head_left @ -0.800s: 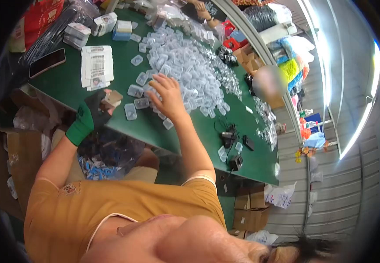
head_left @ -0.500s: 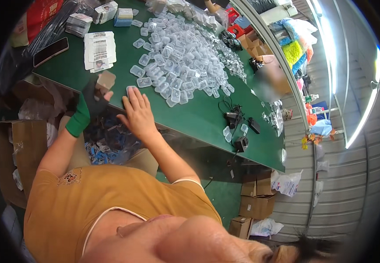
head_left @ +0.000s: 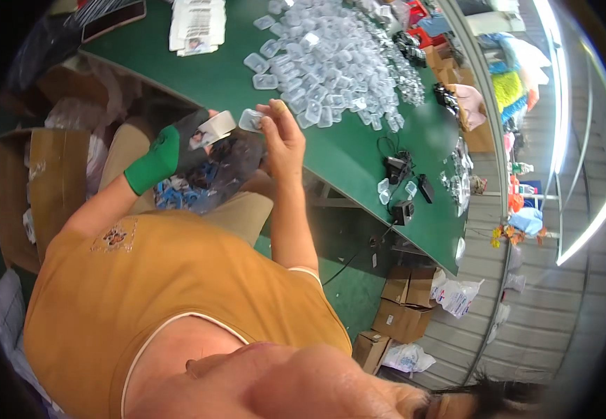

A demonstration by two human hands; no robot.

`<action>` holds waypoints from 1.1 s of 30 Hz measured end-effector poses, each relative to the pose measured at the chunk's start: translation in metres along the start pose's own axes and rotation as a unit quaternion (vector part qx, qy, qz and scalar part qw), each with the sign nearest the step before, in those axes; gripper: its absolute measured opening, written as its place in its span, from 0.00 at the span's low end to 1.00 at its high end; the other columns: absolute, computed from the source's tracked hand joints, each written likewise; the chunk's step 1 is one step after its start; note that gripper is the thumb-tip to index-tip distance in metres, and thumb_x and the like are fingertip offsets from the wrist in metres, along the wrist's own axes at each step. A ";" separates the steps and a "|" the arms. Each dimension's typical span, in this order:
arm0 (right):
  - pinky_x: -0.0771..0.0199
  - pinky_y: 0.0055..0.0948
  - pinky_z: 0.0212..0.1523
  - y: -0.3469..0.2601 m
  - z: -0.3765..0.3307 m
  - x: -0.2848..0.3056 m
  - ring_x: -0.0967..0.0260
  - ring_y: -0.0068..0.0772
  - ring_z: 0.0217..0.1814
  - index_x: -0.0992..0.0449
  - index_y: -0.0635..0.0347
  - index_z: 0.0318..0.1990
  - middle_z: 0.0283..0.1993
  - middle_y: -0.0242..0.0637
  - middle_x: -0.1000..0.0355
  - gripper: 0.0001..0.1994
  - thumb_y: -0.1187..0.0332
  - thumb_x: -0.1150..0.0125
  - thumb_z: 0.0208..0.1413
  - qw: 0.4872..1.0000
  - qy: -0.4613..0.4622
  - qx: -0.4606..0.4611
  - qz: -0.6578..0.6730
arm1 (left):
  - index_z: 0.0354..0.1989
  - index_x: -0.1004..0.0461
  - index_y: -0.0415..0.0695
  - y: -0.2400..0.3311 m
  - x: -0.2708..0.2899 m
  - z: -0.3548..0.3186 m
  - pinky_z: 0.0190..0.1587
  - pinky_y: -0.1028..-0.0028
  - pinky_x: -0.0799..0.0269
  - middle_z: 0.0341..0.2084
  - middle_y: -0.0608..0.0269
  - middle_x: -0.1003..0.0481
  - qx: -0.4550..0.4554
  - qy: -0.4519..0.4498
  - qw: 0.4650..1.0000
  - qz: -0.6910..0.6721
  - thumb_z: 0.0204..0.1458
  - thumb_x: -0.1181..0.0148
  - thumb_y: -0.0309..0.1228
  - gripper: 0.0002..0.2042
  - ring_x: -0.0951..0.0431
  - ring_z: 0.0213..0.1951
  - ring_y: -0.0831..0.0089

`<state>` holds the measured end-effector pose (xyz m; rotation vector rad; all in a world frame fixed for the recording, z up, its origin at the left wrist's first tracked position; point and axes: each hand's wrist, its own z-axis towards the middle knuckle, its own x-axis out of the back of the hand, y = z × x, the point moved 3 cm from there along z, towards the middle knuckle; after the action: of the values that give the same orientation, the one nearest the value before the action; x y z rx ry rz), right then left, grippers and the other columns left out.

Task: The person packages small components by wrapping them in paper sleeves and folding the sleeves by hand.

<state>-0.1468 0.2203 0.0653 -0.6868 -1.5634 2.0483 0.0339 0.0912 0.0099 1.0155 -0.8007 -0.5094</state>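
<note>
My left hand (head_left: 190, 145), in a dark glove with a green cuff, is closed around a small white block, perhaps a stack of cards (head_left: 217, 126), with a picture on its near face. Between the thumb and fingers of my right hand (head_left: 285, 140) is a small clear plastic case (head_left: 250, 120), raised just off the table's near edge. The case and the white block are close together but look apart. Beyond my right hand, a large heap of similar clear cases (head_left: 338, 70) covers part of the green table (head_left: 352, 157).
Printed white card sheets (head_left: 198, 28) and a phone (head_left: 114, 21) lie at the far left. Black adapters with cables (head_left: 398, 167) sit on the right. Under the table edge, a bag of blue and white pieces (head_left: 191, 185) hangs near my legs. A cardboard box (head_left: 58, 188) stands left.
My right hand has lifted a clear case off the table and turned to pinch it. The white block in my left hand has tilted and now shows its picture. The view has shifted.
</note>
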 end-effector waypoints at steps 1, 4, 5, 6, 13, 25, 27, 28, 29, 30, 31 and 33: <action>0.25 0.28 0.49 -0.009 -0.002 -0.002 0.24 0.28 0.48 0.22 0.63 0.51 0.47 0.39 0.23 0.12 0.80 0.40 0.60 1.000 -0.002 -0.009 0.001 | 0.62 0.31 0.42 0.009 0.000 0.001 0.50 0.69 0.25 0.47 0.53 0.22 -0.023 -0.001 1.000 0.020 0.48 0.34 0.26 0.29 0.19 0.46 0.66; 0.25 0.31 0.45 -0.020 -0.011 -0.019 0.25 0.36 0.47 0.22 0.61 0.52 0.44 0.39 0.24 0.15 0.81 0.38 0.57 0.906 -0.172 0.172 -0.346 | 0.61 0.30 0.42 0.017 -0.009 -0.002 0.49 0.68 0.24 0.46 0.53 0.21 -0.043 -0.005 0.998 0.041 0.47 0.34 0.25 0.29 0.19 0.45 0.64; 0.26 0.30 0.43 -0.019 -0.013 -0.027 0.26 0.40 0.46 0.22 0.60 0.51 0.46 0.42 0.26 0.16 0.83 0.39 0.55 0.870 -0.156 0.261 -0.389 | 0.62 0.30 0.43 0.018 -0.012 -0.002 0.49 0.68 0.24 0.45 0.54 0.21 -0.060 -0.022 0.996 0.068 0.46 0.34 0.25 0.29 0.19 0.44 0.65; 0.27 0.29 0.41 -0.016 -0.014 -0.030 0.27 0.37 0.44 0.22 0.60 0.50 0.47 0.40 0.27 0.16 0.82 0.37 0.54 0.878 -0.133 0.259 -0.380 | 0.62 0.30 0.43 0.019 -0.013 -0.003 0.49 0.68 0.24 0.45 0.54 0.21 -0.059 -0.021 0.996 0.068 0.46 0.34 0.25 0.29 0.19 0.44 0.65; 0.28 0.31 0.39 0.010 -0.022 -0.014 0.31 0.32 0.39 0.23 0.62 0.42 0.45 0.38 0.31 0.13 0.77 0.28 0.49 0.970 -0.031 0.047 -0.237 | 0.64 0.33 0.45 0.014 -0.029 -0.014 0.52 0.69 0.25 0.48 0.58 0.23 0.024 -0.061 0.995 -0.080 0.47 0.34 0.25 0.32 0.22 0.47 0.72; 0.33 0.41 0.62 0.011 -0.080 -0.029 0.32 0.47 0.60 0.23 0.67 0.53 0.58 0.49 0.31 0.14 0.72 0.39 0.61 0.940 0.019 0.187 -0.285 | 0.64 0.37 0.46 0.008 -0.024 -0.019 0.54 0.68 0.27 0.50 0.58 0.25 -0.016 0.011 0.992 -0.122 0.48 0.29 0.29 0.33 0.24 0.50 0.71; 0.34 0.38 0.62 0.019 -0.084 -0.040 0.33 0.44 0.60 0.22 0.66 0.54 0.61 0.48 0.33 0.14 0.72 0.40 0.63 0.965 -0.011 0.109 -0.240 | 0.63 0.36 0.46 0.010 -0.023 -0.020 0.53 0.68 0.26 0.49 0.58 0.25 -0.013 -0.020 0.995 -0.099 0.48 0.29 0.29 0.32 0.23 0.49 0.71; 0.34 0.36 0.62 0.022 -0.086 -0.045 0.32 0.39 0.60 0.22 0.65 0.55 0.62 0.45 0.33 0.14 0.72 0.41 0.63 0.985 -0.019 0.026 -0.169 | 0.61 0.34 0.46 0.013 -0.022 -0.020 0.52 0.68 0.25 0.49 0.58 0.24 -0.011 -0.050 0.996 -0.076 0.48 0.28 0.28 0.31 0.23 0.48 0.72; 0.34 0.34 0.62 0.023 -0.089 -0.048 0.32 0.35 0.59 0.22 0.65 0.55 0.62 0.44 0.33 0.14 0.72 0.42 0.65 0.993 -0.026 -0.049 -0.100 | 0.61 0.34 0.46 0.015 -0.020 -0.022 0.52 0.68 0.25 0.49 0.58 0.24 -0.008 -0.051 0.996 -0.076 0.48 0.28 0.28 0.31 0.23 0.48 0.72; 0.34 0.34 0.62 0.029 -0.087 -0.043 0.32 0.35 0.59 0.22 0.65 0.55 0.62 0.44 0.33 0.14 0.72 0.42 0.65 0.993 -0.027 -0.051 -0.098 | 0.60 0.34 0.46 0.015 -0.018 -0.023 0.50 0.68 0.25 0.47 0.57 0.24 0.017 -0.071 0.995 -0.070 0.47 0.28 0.28 0.30 0.22 0.46 0.72; 0.32 0.32 0.60 0.034 -0.084 -0.035 0.30 0.30 0.56 0.23 0.64 0.56 0.61 0.42 0.32 0.13 0.70 0.45 0.67 0.998 -0.017 -0.020 -0.054 | 0.58 0.33 0.47 0.016 -0.016 -0.025 0.49 0.68 0.24 0.45 0.56 0.23 0.043 -0.093 0.993 -0.065 0.47 0.28 0.28 0.29 0.22 0.45 0.71; 0.26 0.27 0.50 0.042 -0.078 -0.025 0.27 0.24 0.45 0.25 0.64 0.56 0.54 0.37 0.26 0.15 0.64 0.51 0.73 0.992 0.025 -0.065 0.106 | 0.57 0.32 0.47 0.019 -0.006 -0.020 0.47 0.67 0.23 0.43 0.55 0.22 0.029 -0.120 0.992 -0.029 0.46 0.29 0.27 0.28 0.20 0.42 0.69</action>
<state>-0.0807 0.2519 0.0097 -0.9827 -1.6688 2.0730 0.0462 0.1149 0.0186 1.0463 -1.0053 -0.6706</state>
